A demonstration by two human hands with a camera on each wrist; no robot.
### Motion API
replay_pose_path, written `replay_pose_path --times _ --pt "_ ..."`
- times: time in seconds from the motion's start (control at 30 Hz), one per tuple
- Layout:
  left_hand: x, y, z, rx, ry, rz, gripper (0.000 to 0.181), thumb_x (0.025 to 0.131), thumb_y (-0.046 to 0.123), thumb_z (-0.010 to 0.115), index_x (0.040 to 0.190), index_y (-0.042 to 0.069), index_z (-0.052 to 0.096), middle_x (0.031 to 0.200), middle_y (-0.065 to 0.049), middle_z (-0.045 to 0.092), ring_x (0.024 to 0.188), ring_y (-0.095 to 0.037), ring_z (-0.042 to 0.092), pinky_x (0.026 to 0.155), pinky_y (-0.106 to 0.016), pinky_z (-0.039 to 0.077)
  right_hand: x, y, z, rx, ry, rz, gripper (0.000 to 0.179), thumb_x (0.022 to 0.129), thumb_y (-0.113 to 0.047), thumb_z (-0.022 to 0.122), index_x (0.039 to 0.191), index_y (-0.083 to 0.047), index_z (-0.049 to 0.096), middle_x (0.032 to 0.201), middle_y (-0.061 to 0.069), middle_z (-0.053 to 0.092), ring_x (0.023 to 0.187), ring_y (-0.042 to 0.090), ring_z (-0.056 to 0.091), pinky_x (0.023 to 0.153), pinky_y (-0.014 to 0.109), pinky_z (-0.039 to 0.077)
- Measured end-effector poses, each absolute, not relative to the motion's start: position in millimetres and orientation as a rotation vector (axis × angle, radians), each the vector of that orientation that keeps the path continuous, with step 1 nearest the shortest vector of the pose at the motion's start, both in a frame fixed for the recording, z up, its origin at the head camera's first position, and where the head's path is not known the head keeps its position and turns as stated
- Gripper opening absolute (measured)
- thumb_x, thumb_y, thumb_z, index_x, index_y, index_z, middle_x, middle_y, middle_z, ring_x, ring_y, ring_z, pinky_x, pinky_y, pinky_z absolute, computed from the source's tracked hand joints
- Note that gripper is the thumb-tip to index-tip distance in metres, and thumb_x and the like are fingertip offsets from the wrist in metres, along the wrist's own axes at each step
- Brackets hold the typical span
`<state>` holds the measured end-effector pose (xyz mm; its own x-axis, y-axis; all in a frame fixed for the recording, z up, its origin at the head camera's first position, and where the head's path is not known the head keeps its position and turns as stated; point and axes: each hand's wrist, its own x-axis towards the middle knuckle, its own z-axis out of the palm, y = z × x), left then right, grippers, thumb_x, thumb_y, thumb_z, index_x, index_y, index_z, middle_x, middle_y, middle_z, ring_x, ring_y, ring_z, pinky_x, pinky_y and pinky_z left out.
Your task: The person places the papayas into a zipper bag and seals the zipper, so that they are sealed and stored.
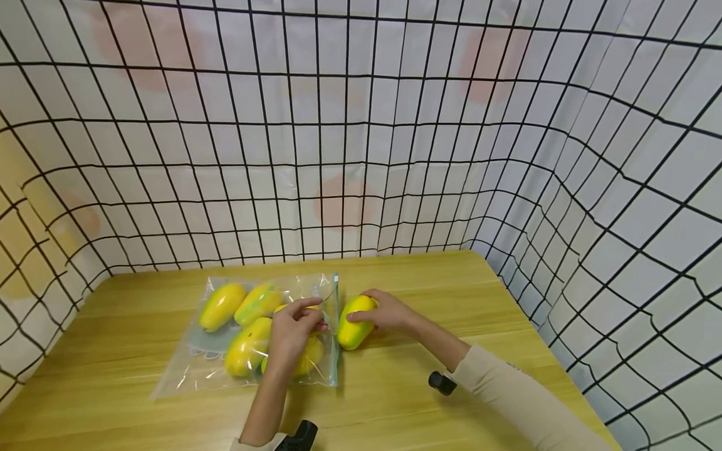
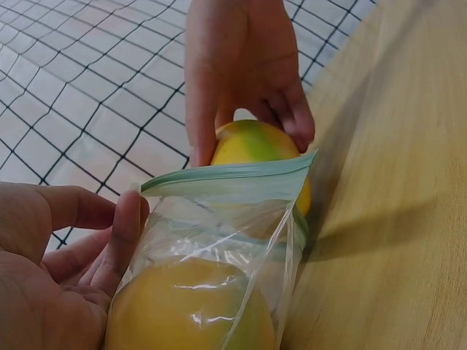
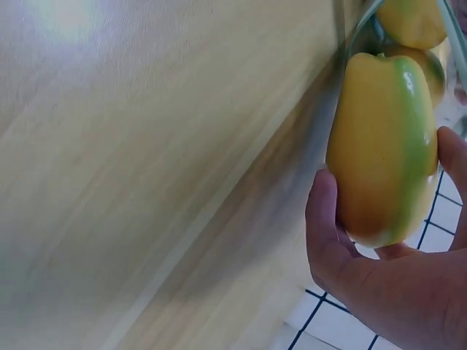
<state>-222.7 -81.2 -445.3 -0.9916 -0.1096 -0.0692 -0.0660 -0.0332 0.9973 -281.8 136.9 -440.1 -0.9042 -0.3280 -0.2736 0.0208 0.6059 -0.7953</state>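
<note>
A yellow-green papaya [image 1: 355, 326] is gripped in my right hand [image 1: 388, 311], just outside the mouth of a clear zip bag [image 1: 183, 374]. The bag lies flat with its green zip strip [image 2: 226, 175] toward the right hand. My left hand [image 1: 289, 335] reaches over the bag and pinches the edge of its mouth. Several papayas lie inside the bag, one of them [image 1: 222, 307] at its far left. In the right wrist view the held papaya [image 3: 383, 153] points one end at the opening, thumb and fingers round its other end.
Both hands work over a wooden table [image 1: 429, 388]. Black wire mesh [image 1: 346, 166] stands along the back and the right side, with a pale sheet behind it. A black wrist camera [image 1: 442, 383] sits on the right arm, and another [image 1: 301, 435] on the left.
</note>
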Motion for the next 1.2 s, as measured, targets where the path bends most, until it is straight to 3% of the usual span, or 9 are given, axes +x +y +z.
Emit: replay_pose_path --times 0.3,0.53,0.87,1.2 --pt "-222.6 -81.0 -444.6 0.201 -2.181 -2.204 0.028 0.095 0.007 0.066 0.122 0.002 0.071 0.088 -0.012 0.068 0.073 -0.019 0.072 0.072 -0.027 0.064 -276.5 133.0 -441.2 -0.311 2.338 -1.227 0.068 0.087 -0.044 0.077 0.14 -0.009 0.054 0.11 0.006 0.065 0.081 0.019 0.058 0.069 0.029 0.052" --pt "-222.8 -80.1 -446.1 0.192 -2.15 -2.228 0.028 0.094 0.004 0.066 0.121 0.0 0.071 0.086 -0.012 0.068 0.072 -0.02 0.072 0.073 -0.029 0.064 -274.8 132.2 -439.1 -0.294 2.254 -1.242 0.061 0.093 -0.041 0.071 0.142 -0.008 0.053 0.115 0.007 0.065 0.092 0.017 0.063 0.077 0.029 0.058" --pt "-223.6 -80.6 -446.4 0.183 -2.153 -2.229 0.029 0.094 0.004 0.066 0.122 0.0 0.07 0.087 -0.012 0.068 0.072 -0.02 0.072 0.074 -0.029 0.064 -276.8 131.1 -432.4 -0.285 2.134 -1.27 0.056 0.098 -0.031 0.066 0.143 -0.003 0.05 0.115 0.011 0.065 0.088 0.018 0.064 0.076 0.029 0.06" --pt "-223.8 -81.9 -447.2 0.19 -2.138 -2.249 0.029 0.093 0.002 0.066 0.122 -0.001 0.07 0.085 -0.012 0.067 0.073 -0.022 0.072 0.075 -0.032 0.064 -279.3 135.0 -436.0 -0.211 2.111 -1.264 0.061 0.09 -0.029 0.072 0.142 -0.004 0.054 0.114 0.009 0.068 0.079 0.016 0.062 0.071 0.026 0.058"
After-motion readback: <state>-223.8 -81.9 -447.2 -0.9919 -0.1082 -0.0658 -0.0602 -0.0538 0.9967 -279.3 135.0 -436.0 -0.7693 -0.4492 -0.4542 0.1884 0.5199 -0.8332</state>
